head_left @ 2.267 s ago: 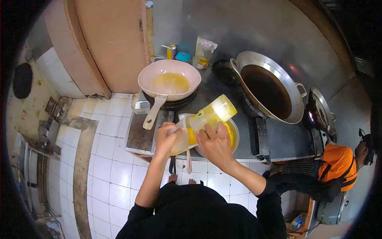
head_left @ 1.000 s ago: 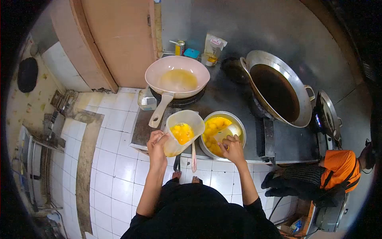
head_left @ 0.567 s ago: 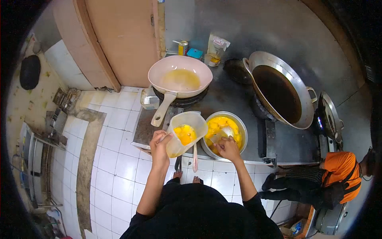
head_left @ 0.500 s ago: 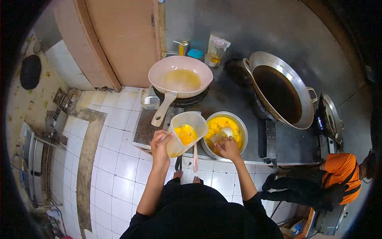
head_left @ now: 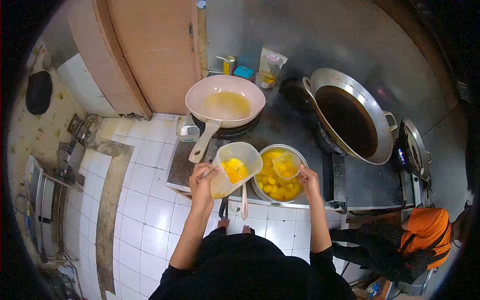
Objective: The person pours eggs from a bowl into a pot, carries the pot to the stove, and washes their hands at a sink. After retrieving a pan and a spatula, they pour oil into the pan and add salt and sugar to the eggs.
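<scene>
My left hand (head_left: 202, 182) grips a translucent plastic jug (head_left: 220, 186), tilted toward me, with egg yolks (head_left: 234, 170) inside. Right beside it, at the counter's front, stands a metal pot (head_left: 257, 190) filled with cracked eggs (head_left: 275, 190). Pinched by its edge in my right hand (head_left: 310, 181) is a small clear plastic cup (head_left: 287, 166) holding some egg, over the right part of the pot. Below the jug a pinkish handle (head_left: 244, 202) sticks out past the counter edge.
A pink pan (head_left: 227, 102) with oil sits on a burner behind the jug, its handle (head_left: 202, 142) reaching toward my left hand. A large wok (head_left: 345, 120) of dark liquid stands right. A person in orange (head_left: 425, 232) is at the far right.
My right hand has moved to the right edge of the pot. The cup, low among the eggs before, is now raised with egg in it. The jug stays nearly in place.
</scene>
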A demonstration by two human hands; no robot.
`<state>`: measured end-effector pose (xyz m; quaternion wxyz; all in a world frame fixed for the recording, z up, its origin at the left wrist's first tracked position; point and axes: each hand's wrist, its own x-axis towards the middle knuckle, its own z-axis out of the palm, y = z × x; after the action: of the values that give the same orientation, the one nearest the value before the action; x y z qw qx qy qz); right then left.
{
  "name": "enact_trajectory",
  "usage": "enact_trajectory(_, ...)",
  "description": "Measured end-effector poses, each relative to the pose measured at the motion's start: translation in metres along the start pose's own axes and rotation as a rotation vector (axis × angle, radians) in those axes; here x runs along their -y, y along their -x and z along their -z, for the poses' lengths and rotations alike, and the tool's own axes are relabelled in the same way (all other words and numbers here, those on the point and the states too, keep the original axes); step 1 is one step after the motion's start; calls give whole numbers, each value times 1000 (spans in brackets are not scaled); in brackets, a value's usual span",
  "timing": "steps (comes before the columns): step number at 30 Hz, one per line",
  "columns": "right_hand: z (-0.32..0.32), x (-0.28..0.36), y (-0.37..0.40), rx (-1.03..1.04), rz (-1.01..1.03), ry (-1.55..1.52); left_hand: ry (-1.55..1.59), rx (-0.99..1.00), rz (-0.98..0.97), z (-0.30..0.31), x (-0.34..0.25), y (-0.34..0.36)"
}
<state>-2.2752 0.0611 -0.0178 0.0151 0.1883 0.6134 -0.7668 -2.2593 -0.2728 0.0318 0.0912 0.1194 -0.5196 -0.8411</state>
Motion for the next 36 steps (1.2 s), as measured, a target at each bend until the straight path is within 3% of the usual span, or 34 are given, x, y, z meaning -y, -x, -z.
enact_trajectory(4,3,12,8,-19,17,-141,-57,18,-24,-10,-4,-2)
enact_trajectory(6,8,8,8,66,15,-305,-68,24,-28,-16,-7,-4)
enact_trajectory(12,-2,4,20,-28,-71,-199,-134,74,-59,-26,-6,-10)
enact_trajectory(16,-5,18,29,-2,2,-164,-248,130,-101,-29,-4,-14)
enact_trajectory(23,-49,80,50,-11,299,352,-341,193,-42,-35,-8,-15)
enact_trajectory(28,-88,99,63,-64,543,964,-328,245,12,-34,-6,-13)
enact_trajectory(31,-99,98,66,-81,701,1051,-309,265,-12,-28,5,-16)
enact_trajectory(36,-110,110,74,-98,727,1098,-245,254,35,-28,4,-14)
